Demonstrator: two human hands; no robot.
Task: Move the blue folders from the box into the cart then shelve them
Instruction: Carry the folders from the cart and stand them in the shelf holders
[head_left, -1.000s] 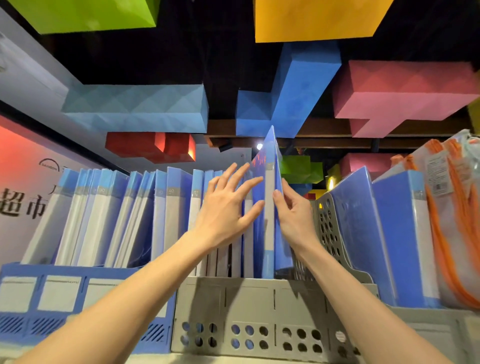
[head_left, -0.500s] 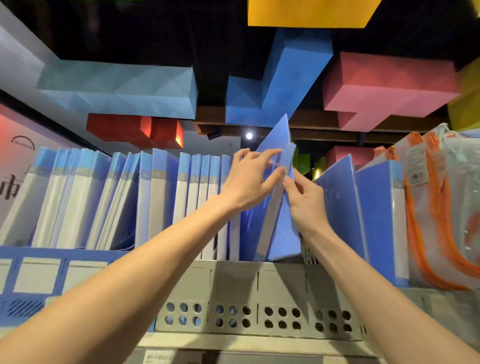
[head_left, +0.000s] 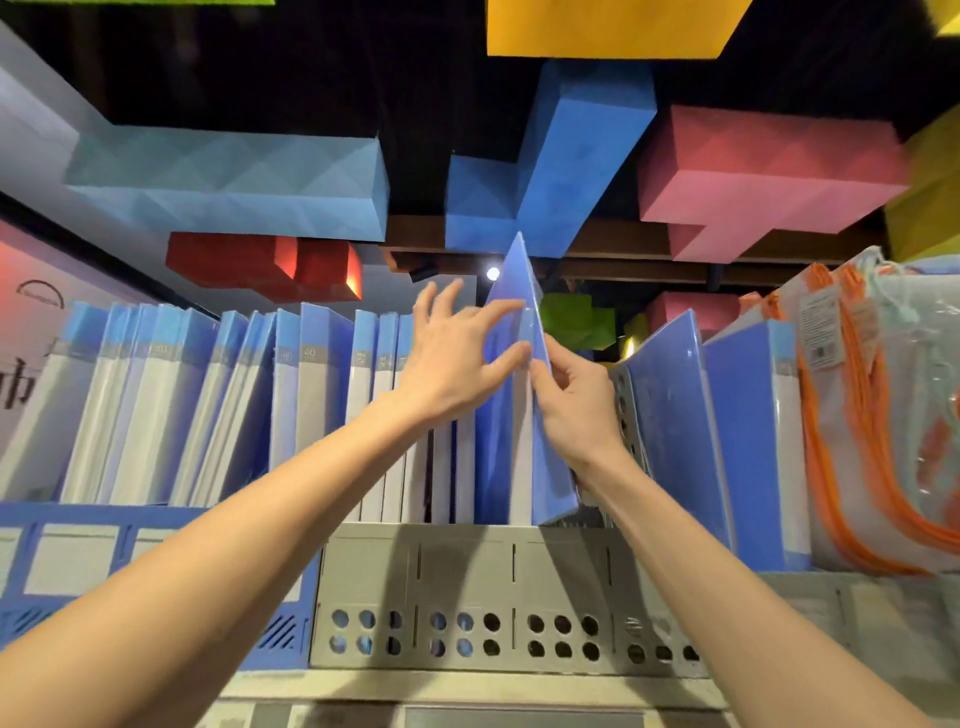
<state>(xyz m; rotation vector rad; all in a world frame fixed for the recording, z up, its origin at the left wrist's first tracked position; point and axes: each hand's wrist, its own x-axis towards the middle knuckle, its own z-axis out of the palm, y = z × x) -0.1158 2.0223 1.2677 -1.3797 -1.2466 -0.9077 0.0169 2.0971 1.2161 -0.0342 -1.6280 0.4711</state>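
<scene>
Where it leaned, the blue folder now stands upright.

Blue folder beside the left hand; grey rack below it, dotted with round holes.

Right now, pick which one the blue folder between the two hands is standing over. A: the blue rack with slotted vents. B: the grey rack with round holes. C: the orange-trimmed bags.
B: the blue folder's bottom edge meets the top rim of the grey rack, in line with the white-spined folders slotted there.
</scene>
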